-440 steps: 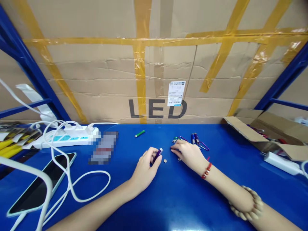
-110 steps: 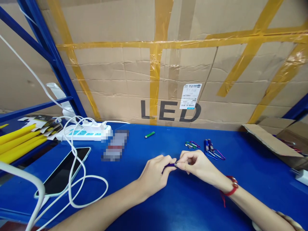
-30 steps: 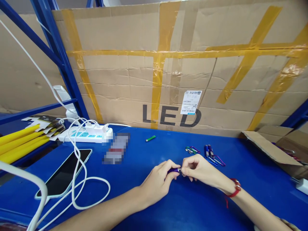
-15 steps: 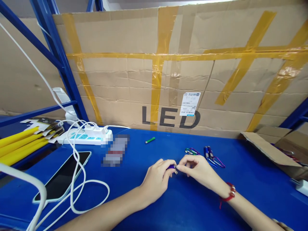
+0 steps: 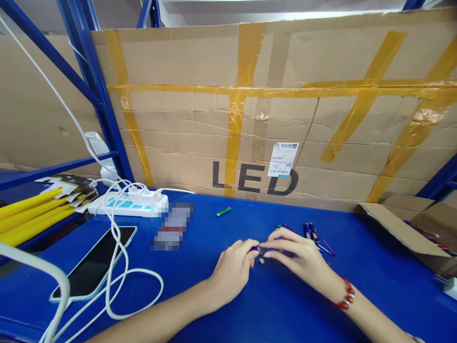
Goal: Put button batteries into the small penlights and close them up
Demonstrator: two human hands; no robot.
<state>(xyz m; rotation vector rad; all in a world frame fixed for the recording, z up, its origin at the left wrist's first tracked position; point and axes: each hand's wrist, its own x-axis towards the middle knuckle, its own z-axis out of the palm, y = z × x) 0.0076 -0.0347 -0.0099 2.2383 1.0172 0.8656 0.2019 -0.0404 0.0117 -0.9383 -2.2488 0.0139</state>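
Head view: the left hand (image 5: 233,267) is gripping a small purple flashlight (image 5: 255,248) between thumb and fingers, just above the blue table (image 5: 200,305) near its middle. The flashlight's long axis is running roughly left to right, its open end pointing toward the right hand (image 5: 298,255). The right hand is meeting that end with thumb and forefinger pinched close at the tip; whether they are pinching a part of it is too small to tell. A tiny pale piece (possibly a button cell or cap) (image 5: 262,260) is sitting just below the 2 hands' meeting point, and I cannot tell whether it is resting on the table or hanging from a fingertip. Both hands are equally near the flashlight's end; the left one is carrying its weight.

Behind the right hand, a cluster of keychain flashlights (image 5: 310,232) with coloured clips is lying on the table, and a green one (image 5: 223,211) is lying apart near the cardboard wall (image 5: 250,119). A phone (image 5: 94,262) and a power strip (image 5: 128,205) are sitting at the left.

Compared with 0.5 s ago, the hands are staying joined at the flashlight's end, the small pale piece is now showing beneath them, and the camera is tilting slightly higher.
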